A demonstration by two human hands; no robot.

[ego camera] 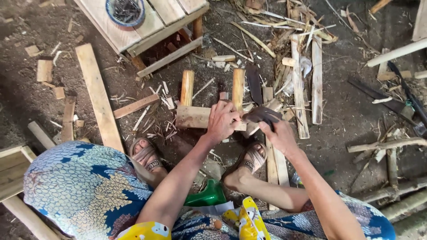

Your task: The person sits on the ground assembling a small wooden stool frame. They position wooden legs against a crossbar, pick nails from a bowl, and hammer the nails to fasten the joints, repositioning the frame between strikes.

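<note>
Fingers of the left hand (222, 121) are curling down over the near crosspiece of the small wooden frame (195, 116), pressing it still; right hand (278, 133) fingers are pinching a dark tool (260, 114) just right of it, its legs pointing away.

No packages, labels, signs or screens in view

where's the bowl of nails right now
In the head view the blue-rimmed bowl of nails sits at the top left, on the slatted wooden bench, well beyond both hands and the small wooden frame.
</note>
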